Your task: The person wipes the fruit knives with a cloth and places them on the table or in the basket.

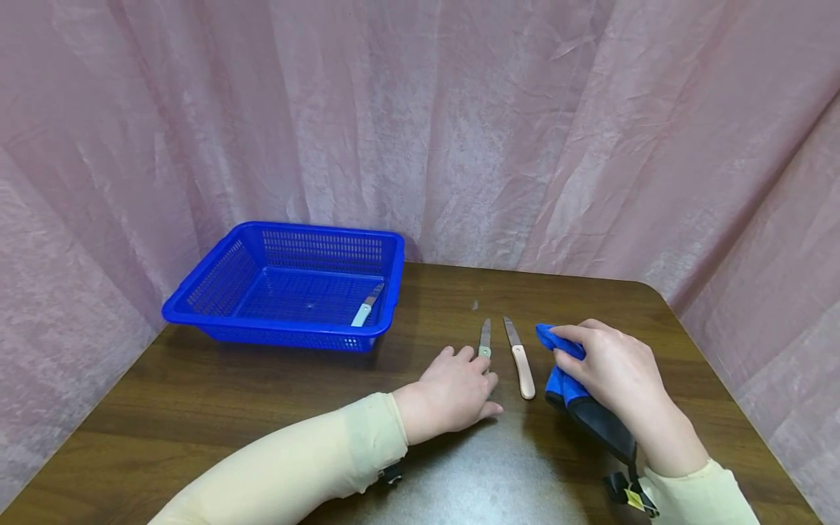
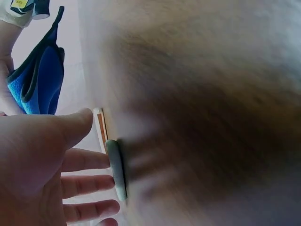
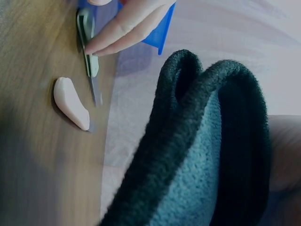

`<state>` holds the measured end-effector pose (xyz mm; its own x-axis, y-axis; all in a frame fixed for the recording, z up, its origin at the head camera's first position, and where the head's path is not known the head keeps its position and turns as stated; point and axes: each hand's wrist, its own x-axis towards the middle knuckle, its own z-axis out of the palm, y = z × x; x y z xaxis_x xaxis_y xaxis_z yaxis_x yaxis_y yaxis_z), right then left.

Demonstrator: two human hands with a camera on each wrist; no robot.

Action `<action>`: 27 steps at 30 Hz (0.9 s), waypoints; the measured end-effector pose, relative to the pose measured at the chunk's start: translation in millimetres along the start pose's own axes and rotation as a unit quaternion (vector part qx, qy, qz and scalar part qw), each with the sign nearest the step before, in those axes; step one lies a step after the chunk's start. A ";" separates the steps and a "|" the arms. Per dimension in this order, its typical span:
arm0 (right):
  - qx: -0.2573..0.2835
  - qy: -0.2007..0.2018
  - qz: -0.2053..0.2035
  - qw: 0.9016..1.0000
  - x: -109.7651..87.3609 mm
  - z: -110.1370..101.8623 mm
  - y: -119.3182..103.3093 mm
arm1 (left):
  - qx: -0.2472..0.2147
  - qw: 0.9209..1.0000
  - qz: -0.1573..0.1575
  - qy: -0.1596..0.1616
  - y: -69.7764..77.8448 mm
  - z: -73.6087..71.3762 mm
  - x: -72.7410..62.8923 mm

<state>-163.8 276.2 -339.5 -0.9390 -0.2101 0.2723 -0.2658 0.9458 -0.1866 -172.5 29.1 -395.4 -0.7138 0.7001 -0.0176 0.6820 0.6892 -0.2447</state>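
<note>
My left hand (image 1: 453, 390) reaches over a small knife with a pale green handle (image 2: 116, 169). Its fingers are extended, and in the right wrist view the fingertips touch the green handle. Part of that handle is hidden under the fingers in the head view, while the blade (image 1: 485, 333) points away. Just right of it lies a second knife with a pale pink handle (image 1: 523, 372), blade also pointing away. My right hand (image 1: 613, 364) grips a blue cloth with black edging (image 1: 560, 383), thumb and fingers bunching it up just above the table.
A blue plastic basket (image 1: 282, 321) stands at the back left. Inside, at its right end, lies a knife with a whitish handle (image 1: 362, 315). The brown wooden table (image 1: 262, 386) ends at a pink curtain (image 1: 459, 131) behind.
</note>
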 end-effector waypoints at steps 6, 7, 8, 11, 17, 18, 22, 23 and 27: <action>0.000 0.003 -0.003 1.000 -0.5 0.1 -1.0 | -0.031 0.999 -0.017 -0.004 -7.0 0.6 -5.7; -0.001 0.004 -0.005 1.000 -0.7 0.2 -1.1 | -0.033 0.999 -0.020 -0.003 -8.3 0.7 -6.6; -0.001 0.007 -0.006 1.000 -1.0 0.4 -1.2 | -0.033 0.999 -0.021 -0.002 -9.4 1.2 -7.2; -0.002 0.015 -0.010 1.000 -1.9 1.0 -1.3 | -0.032 0.999 -0.026 0.005 -13.0 3.1 -8.6; -0.002 0.020 -0.014 1.000 -2.6 2.3 -2.1 | -0.020 0.999 -0.035 0.025 -19.6 7.7 -8.2; -0.002 0.020 -0.014 1.000 -2.6 2.3 -2.3 | -0.018 0.999 -0.038 0.030 -20.6 8.0 -7.7; -0.001 0.021 -0.016 1.000 -2.5 2.4 -3.3 | -0.013 0.997 -0.054 0.048 -24.0 10.0 -3.4; 0.000 0.021 -0.016 1.000 -2.5 2.5 -3.3 | -0.014 0.997 -0.060 0.052 -24.6 10.7 -1.8; -0.002 0.025 -0.020 0.999 -2.3 2.7 -3.4 | -0.011 0.995 -0.084 0.061 -26.7 12.9 4.2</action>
<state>-161.3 272.8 -342.0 -0.9158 -0.2344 0.3260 -0.3013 0.9379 -0.1719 -195.8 11.2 -401.5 -0.7945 0.5911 0.1392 0.5591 0.8014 -0.2123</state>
